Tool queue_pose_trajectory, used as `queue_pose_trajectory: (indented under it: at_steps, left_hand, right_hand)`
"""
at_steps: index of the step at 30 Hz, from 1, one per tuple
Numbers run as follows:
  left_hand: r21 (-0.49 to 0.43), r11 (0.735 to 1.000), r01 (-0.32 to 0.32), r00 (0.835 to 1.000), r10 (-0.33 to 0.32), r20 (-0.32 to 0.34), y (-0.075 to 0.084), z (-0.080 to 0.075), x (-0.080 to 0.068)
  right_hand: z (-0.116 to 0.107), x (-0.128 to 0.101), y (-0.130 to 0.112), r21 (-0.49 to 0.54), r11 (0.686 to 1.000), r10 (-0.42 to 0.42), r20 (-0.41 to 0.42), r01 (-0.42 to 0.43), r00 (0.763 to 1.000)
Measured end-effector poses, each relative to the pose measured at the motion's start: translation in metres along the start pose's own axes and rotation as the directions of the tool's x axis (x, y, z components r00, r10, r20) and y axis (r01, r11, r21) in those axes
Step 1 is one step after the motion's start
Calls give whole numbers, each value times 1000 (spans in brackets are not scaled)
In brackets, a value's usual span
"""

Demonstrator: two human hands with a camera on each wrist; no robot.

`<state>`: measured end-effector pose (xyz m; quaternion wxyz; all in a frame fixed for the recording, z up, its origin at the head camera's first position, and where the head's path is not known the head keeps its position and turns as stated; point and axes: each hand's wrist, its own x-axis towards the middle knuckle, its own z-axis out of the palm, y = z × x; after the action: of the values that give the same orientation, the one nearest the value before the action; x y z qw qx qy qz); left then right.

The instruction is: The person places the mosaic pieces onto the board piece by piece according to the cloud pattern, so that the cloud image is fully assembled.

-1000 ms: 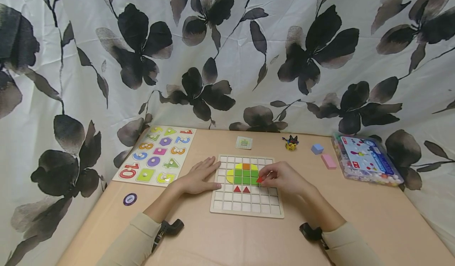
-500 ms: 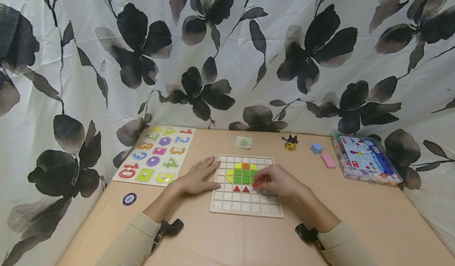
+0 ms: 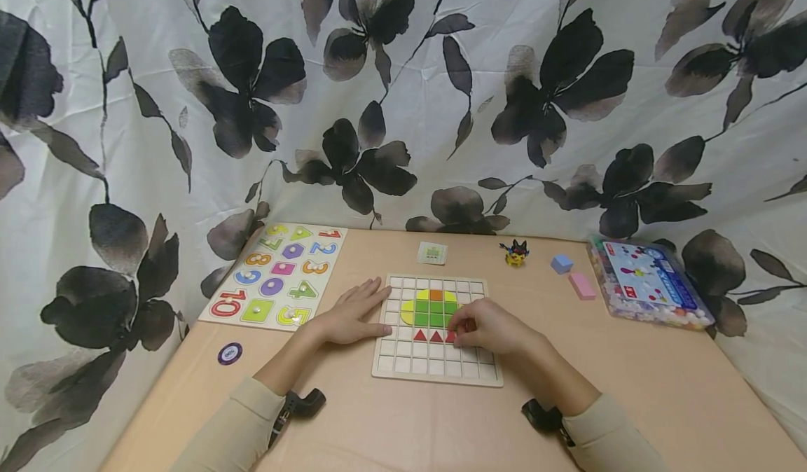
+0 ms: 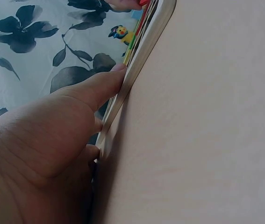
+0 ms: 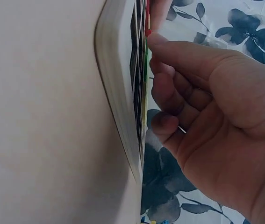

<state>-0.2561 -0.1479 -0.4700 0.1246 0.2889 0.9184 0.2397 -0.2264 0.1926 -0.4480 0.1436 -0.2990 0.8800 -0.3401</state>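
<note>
A white gridded wooden board (image 3: 419, 367) lies in the middle of the table. On it sit green square tiles (image 3: 428, 314), yellow curved tiles (image 3: 408, 311) and an orange square tile (image 3: 436, 295). Below the green ones is a row of red triangle tiles (image 3: 436, 337). My right hand (image 3: 494, 326) pinches the rightmost red triangle tile (image 3: 450, 336) between thumb and fingers, at the end of that row; the fingertips partly cover it. Along the board's left edge my left hand (image 3: 345, 320) rests with fingers extended, its thumb (image 4: 106, 84) touching the rim in the left wrist view.
To the left lie a number-and-shape puzzle board (image 3: 258, 286) and a dark round chip (image 3: 230, 354). A small picture card (image 3: 432, 253) and a toy figure (image 3: 516, 253) are behind the board. Right of these are a blue block (image 3: 562, 264), a pink block (image 3: 583, 286) and a clear case (image 3: 652, 283).
My right hand has moved slightly left and down, bringing the red triangle tile in line with the other two. The left hand has stayed in place.
</note>
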Motion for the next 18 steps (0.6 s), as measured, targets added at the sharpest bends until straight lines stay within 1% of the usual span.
queue_pose_trajectory:
  at_steps: [5,12,18]
  left_hand:
    - [7,1000,-2,1000,2,-2,0,0,0]
    - [9,1000,1,1000,-1,6,1,-1,-1]
    - [5,1000,1,1000,-1,3,-1,0,0]
  right_hand:
    - [1,0,1,-6,1000,-16,8,16,1000]
    - [1,0,2,-17,1000,-6,14,6,1000]
    - [2,1,4,-23,1000,-21,12,21,1000]
